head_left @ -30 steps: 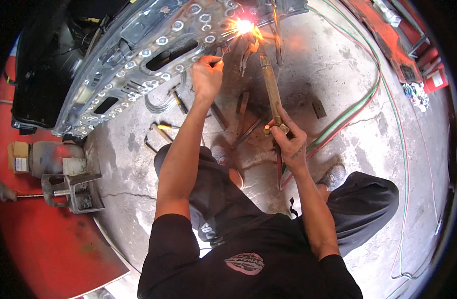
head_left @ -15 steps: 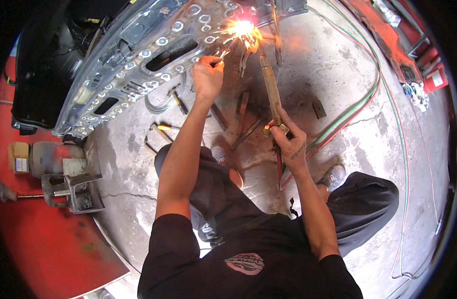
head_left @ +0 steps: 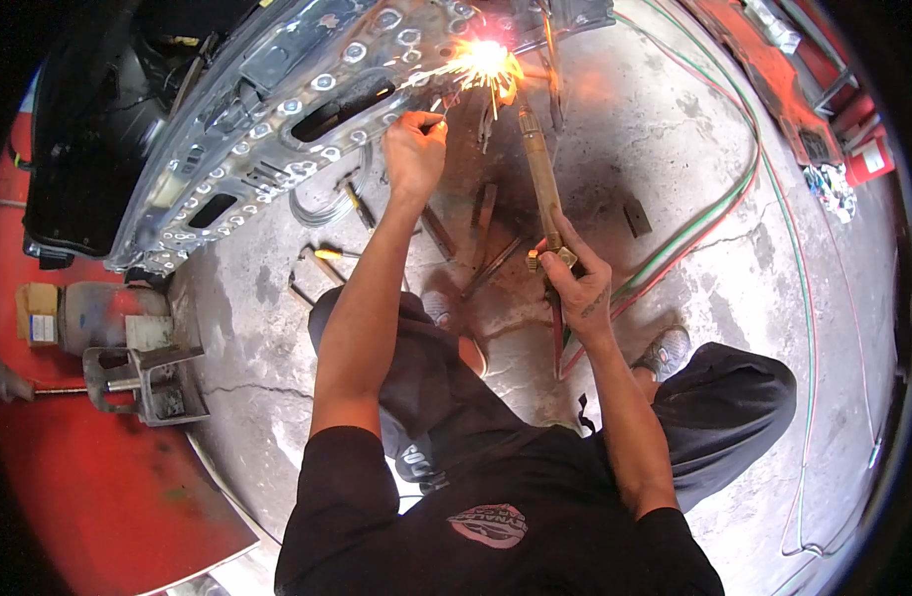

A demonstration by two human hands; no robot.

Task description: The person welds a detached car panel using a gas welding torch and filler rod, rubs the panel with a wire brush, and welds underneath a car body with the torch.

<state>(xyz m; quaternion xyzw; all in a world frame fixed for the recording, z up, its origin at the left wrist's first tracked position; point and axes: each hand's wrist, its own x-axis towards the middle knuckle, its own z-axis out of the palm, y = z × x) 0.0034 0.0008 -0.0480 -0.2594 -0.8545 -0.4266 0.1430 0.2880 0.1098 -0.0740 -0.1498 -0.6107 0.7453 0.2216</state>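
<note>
My right hand point(head_left: 579, 278) is wrapped round the lower end of a brass gas torch point(head_left: 538, 164), near its valve knobs. The torch points up at the metal car panel point(head_left: 312, 109), where a bright glow throws out sparks point(head_left: 484, 65). My left hand point(head_left: 416, 157) is closed in a pinch beside the panel's edge, just left of the glow. A thin filler wire point(head_left: 448, 102) sticks out of its fingertips toward the sparks; glare hides the wire's tip. Rows of round weld marks and oval openings cover the panel.
On the concrete floor lie a wire coil point(head_left: 322, 207), a hammer point(head_left: 359, 207), more tools and metal strips point(head_left: 486, 211). Green and red hoses point(head_left: 709, 214) curve along the right. A red surface point(head_left: 98, 477) with a metal bracket point(head_left: 143, 382) is at left. A red cylinder point(head_left: 868, 161) stands far right.
The sparks spread wider and reach farther left over the panel. Both hands and the torch stay almost in the same place.
</note>
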